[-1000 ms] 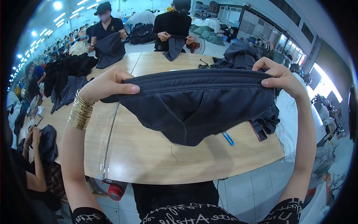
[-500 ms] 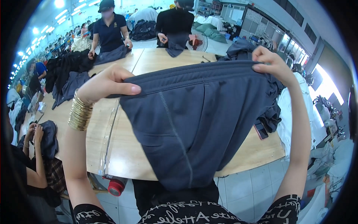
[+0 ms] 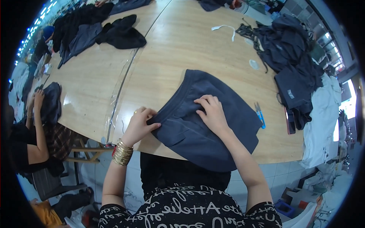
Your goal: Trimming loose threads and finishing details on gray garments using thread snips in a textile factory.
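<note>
A pair of dark grey-blue shorts (image 3: 216, 133) lies on the tabletop in front of me, its lower part hanging over the near edge. The elastic waistband (image 3: 173, 100) faces left. My left hand (image 3: 142, 123), with gold bangles at the wrist, pinches the near end of that waistband between thumb and fingers. Resting on the middle of the shorts is my right hand (image 3: 213, 112), its fingers bent and spread from the thumb. Blue-handled thread snips (image 3: 260, 116) lie just right of the shorts.
More dark garments are heaped on the right (image 3: 291, 53), beside white cloth (image 3: 323, 117) and a phone (image 3: 290, 121). A white strip (image 3: 224, 28) lies at the far side. Black garments (image 3: 121, 33) spread far left. A co-worker's hands (image 3: 37, 100) handle dark cloth at the left.
The shorts, stretched up between both hands before, have come down onto the table with the waistband turned left. My right hand has left the waistband and moved onto the fabric.
</note>
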Demonstrator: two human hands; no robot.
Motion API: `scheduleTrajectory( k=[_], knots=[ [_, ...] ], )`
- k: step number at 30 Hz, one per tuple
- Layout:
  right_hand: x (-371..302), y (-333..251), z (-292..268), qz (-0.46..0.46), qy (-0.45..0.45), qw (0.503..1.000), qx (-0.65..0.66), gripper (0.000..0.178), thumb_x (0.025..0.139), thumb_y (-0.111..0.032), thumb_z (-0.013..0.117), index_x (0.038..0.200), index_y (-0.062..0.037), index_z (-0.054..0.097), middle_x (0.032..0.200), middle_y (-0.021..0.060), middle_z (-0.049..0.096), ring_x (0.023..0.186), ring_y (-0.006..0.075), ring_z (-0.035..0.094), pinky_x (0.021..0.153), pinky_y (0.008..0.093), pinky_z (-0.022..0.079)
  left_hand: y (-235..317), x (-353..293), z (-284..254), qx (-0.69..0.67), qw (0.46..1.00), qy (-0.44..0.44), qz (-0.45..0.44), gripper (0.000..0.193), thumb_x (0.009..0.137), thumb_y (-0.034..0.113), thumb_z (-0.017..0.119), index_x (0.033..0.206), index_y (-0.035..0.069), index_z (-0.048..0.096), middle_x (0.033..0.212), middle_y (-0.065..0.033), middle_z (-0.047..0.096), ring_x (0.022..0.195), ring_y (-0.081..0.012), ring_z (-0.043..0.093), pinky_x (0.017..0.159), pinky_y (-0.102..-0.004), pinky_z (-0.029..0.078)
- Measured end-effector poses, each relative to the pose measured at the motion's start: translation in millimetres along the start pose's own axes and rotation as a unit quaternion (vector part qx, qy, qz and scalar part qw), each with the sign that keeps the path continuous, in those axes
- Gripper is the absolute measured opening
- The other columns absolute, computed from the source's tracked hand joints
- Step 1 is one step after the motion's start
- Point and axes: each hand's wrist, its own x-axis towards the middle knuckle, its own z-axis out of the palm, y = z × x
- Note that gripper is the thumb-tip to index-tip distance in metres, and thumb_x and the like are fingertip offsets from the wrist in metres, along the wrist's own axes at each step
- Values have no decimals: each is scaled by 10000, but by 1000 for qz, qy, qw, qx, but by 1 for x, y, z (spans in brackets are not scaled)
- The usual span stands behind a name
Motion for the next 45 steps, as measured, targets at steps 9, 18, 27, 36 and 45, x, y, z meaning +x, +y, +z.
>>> scheduleTrajectory(
  k=[9, 18, 27, 36, 45],
  knots=[
    [18, -37, 45, 15, 48, 994, 101, 163, 731, -36, 695, 873, -37, 615, 857, 68, 574, 828, 237, 571, 712, 328, 471, 5, 51, 37, -86, 991, -53, -84, 287, 816, 249, 689, 890, -16, 607, 768, -124, 594, 697, -222, 565, 639, -320, 455],
    [12, -42, 46, 7, 119, 986, 120, 142, 759, 11, 647, 864, -15, 556, 926, 106, 527, 860, 263, 543, 769, 326, 443, 2, 44, 36, -364, 910, -127, -152, 158, 882, 170, 628, 906, 31, 555, 756, 17, 541, 699, -55, 479, 641, -230, 406],
    [2, -41, 5, 152, 83, 911, 374, 83, 946, -102, 476, 937, -23, 504, 1059, 84, 435, 883, 140, 457, 820, 265, 400, 28, 31, 32, -514, 828, -123, -188, 107, 884, 123, 633, 920, 66, 550, 829, 58, 558, 760, -18, 502, 701, -180, 422],
    [-58, 17, -122, 234, 159, 833, 476, 130, 908, -130, 515, 952, -12, 547, 921, 73, 488, 865, 189, 534, 824, 324, 416, 24, 27, 31, -530, 823, -105, -176, 205, 795, 61, 705, 806, 93, 503, 755, 66, 526, 697, -4, 487, 651, -169, 408],
    [-11, -64, -60, 64, 115, 984, 124, 182, 723, -33, 725, 896, -71, 680, 885, 63, 636, 803, 226, 601, 731, 306, 478, 45, 24, 31, -526, 829, -112, -152, 261, 782, 21, 697, 788, 95, 447, 753, 63, 496, 692, -4, 468, 632, -164, 390]
  ],
)
